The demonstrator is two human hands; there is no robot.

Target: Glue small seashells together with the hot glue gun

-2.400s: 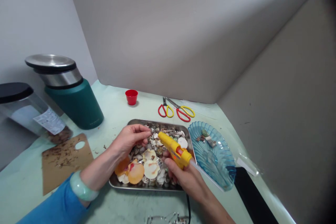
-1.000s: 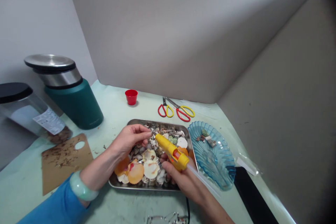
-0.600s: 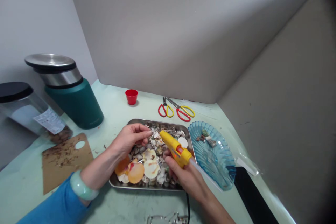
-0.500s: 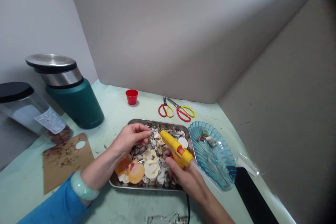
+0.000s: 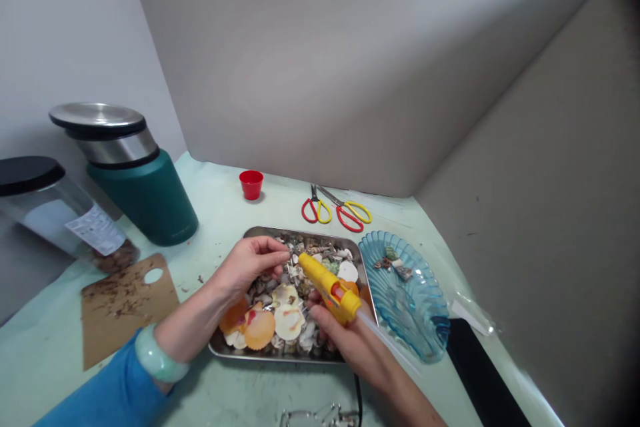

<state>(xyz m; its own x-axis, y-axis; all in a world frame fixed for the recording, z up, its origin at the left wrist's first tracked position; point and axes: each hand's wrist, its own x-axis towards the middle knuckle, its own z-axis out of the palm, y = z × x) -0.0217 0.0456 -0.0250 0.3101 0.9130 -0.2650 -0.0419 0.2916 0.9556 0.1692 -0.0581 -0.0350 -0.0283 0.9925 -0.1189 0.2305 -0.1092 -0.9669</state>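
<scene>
My right hand (image 5: 333,323) grips a yellow hot glue gun (image 5: 330,288), its nozzle pointing up and left and a clear glue stick poking out of the back. Close to that nozzle, my left hand (image 5: 257,260) is closed in a pinch, with thumb and forefinger together. What it pinches is too small to make out. Beneath both hands is a metal tray (image 5: 235,355) heaped with seashells. Orange scallop shells (image 5: 259,329) and a pale scallop shell (image 5: 289,321) lie at its near side. A white round shell (image 5: 348,271) shows at the right.
A blue glass dish (image 5: 410,307) holding a few small shells stands right of the tray. Two pairs of scissors (image 5: 345,210) and a red cup (image 5: 251,185) lie behind. At left are a brown board (image 5: 125,307), a green bottle (image 5: 150,197) and a clear jar (image 5: 60,213). Metal clips (image 5: 320,417) sit in front.
My right hand has brought the glue gun a little left, so its nozzle is nearer my left fingertips. The left hand has hardly moved.
</scene>
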